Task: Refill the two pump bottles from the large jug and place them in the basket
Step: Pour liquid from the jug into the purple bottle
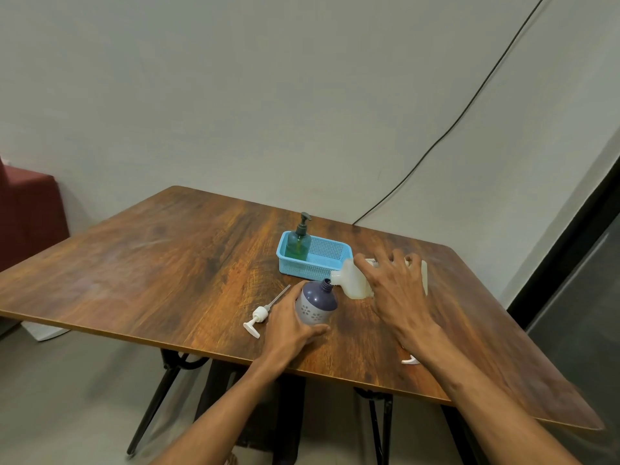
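The purple pump bottle (317,305) stands upright with its neck open, near the middle of the table's (167,263) front edge. The left hand (290,325) is wrapped round its lower body, I'd guess so it doesn't tip while filling. The large jug (352,280) is tipped on its side just right of it, spout right at the bottle's mouth. The right hand (396,290) is splayed wide over the jug's top, fingertips hooked over the far side to hold the tilt. Can't tell if anything's actually flowing.

The white pump head (258,317) lies flat left of the bottle, out of the pour's way. Behind, toward the back edge, the blue basket (332,260) already holds the green pump bottle (298,243) upright in its left end. A white cap (411,360) peeks out by the right wrist, probably the jug's.
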